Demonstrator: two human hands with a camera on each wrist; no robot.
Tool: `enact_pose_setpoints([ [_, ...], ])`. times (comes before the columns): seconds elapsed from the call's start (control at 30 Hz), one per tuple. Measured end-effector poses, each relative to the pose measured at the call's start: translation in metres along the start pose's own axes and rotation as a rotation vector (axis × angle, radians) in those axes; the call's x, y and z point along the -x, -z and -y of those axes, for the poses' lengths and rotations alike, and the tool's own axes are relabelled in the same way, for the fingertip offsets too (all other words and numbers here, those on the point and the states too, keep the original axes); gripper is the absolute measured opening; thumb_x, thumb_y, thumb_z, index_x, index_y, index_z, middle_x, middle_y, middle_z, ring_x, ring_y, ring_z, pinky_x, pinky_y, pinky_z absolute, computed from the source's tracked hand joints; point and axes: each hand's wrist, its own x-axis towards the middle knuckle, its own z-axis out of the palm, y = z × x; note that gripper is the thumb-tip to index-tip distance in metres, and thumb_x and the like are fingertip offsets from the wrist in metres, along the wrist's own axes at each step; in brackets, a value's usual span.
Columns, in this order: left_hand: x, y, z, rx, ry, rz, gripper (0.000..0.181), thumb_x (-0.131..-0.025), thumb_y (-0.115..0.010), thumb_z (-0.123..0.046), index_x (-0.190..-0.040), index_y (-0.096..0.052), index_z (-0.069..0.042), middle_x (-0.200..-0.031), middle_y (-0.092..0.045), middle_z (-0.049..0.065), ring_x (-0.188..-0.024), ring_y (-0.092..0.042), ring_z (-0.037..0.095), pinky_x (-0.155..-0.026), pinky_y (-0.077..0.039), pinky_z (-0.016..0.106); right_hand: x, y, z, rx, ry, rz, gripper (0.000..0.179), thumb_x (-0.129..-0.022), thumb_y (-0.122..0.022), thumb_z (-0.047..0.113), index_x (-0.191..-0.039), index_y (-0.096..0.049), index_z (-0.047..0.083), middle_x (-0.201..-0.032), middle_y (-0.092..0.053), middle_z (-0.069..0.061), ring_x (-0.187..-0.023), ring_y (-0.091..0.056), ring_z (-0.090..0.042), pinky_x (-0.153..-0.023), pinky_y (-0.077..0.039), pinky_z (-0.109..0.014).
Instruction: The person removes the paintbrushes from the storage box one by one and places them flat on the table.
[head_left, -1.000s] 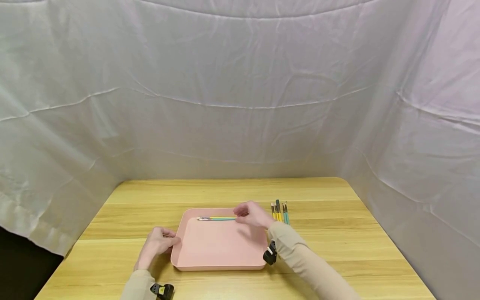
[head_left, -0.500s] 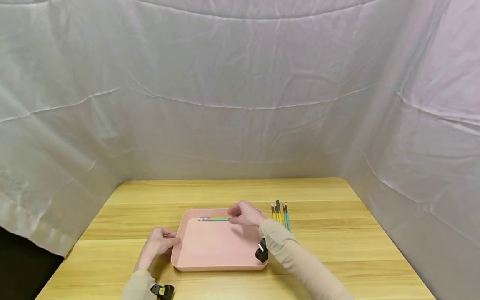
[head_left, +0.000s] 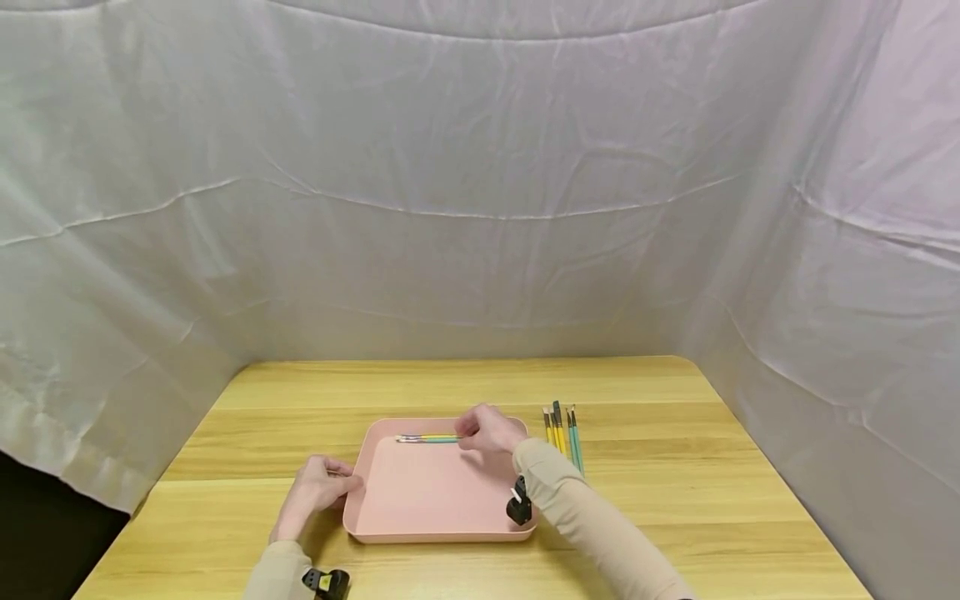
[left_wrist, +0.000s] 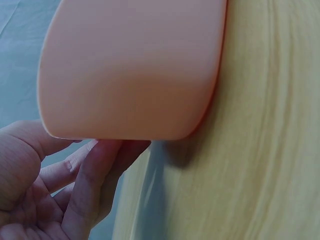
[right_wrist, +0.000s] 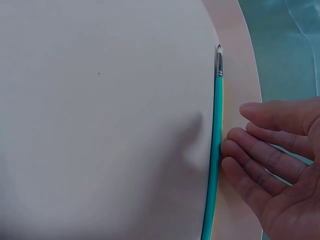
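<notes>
My left hand [head_left: 315, 489] pinches the left wall of a pink tray [head_left: 431, 504], thumb on one side of the rim and fingers on the other. In the tray, along its far wall, two paintbrushes lie side by side: a teal-handled paintbrush [right_wrist: 216, 130] and a yellow-handled paintbrush [head_left: 435, 436], bristles to the left. Over their right-hand part is my right hand [head_left: 491, 431], which hides the handle ends in the head view. In the right wrist view its fingers are loosely bent, with the fingertips right beside the brushes and nothing between them and the thumb.
Just right of the tray, several more paintbrushes with yellow handles [head_left: 557, 433] and teal handles [head_left: 575, 442] lie on the wooden table [head_left: 675, 492], partly behind the right sleeve. A grey curtain [head_left: 480, 275] surrounds the table's back and sides.
My right hand has moved left along the two brushes in the tray. The left hand and the tray stay in place.
</notes>
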Motion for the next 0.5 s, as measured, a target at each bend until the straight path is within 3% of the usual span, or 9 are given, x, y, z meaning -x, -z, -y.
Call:
enact_pose_setpoints([
  [0.2,-0.0005,-0.0003,-0.0003,0.003,-0.002,-0.004,0.028,-0.080,-0.072,-0.002,-0.102,-0.068,0.015,-0.085,-0.075,0.018,-0.070,-0.071,0.019,-0.064,-0.064,0.034,-0.0017,-0.0023,0.0016,-0.008,-0.035,-0.012,0.021,-0.085,-0.073,-0.001,-0.106,-0.073,-0.005,-0.102,-0.075,-0.017,-0.092,-0.070,-0.022,-0.081,-0.059,-0.026],
  [0.5,-0.0011,-0.0011,-0.0003,0.006,-0.007,-0.008,0.027,-0.080,-0.072,-0.002,-0.101,-0.068,0.015,-0.085,-0.075,0.019,-0.070,-0.072,0.020,-0.064,-0.064,0.035,-0.0034,-0.0036,-0.0003,0.001,-0.008,-0.009,0.020,-0.083,-0.074,-0.003,-0.103,-0.073,-0.006,-0.099,-0.076,-0.018,-0.088,-0.071,-0.021,-0.078,-0.059,-0.025],
])
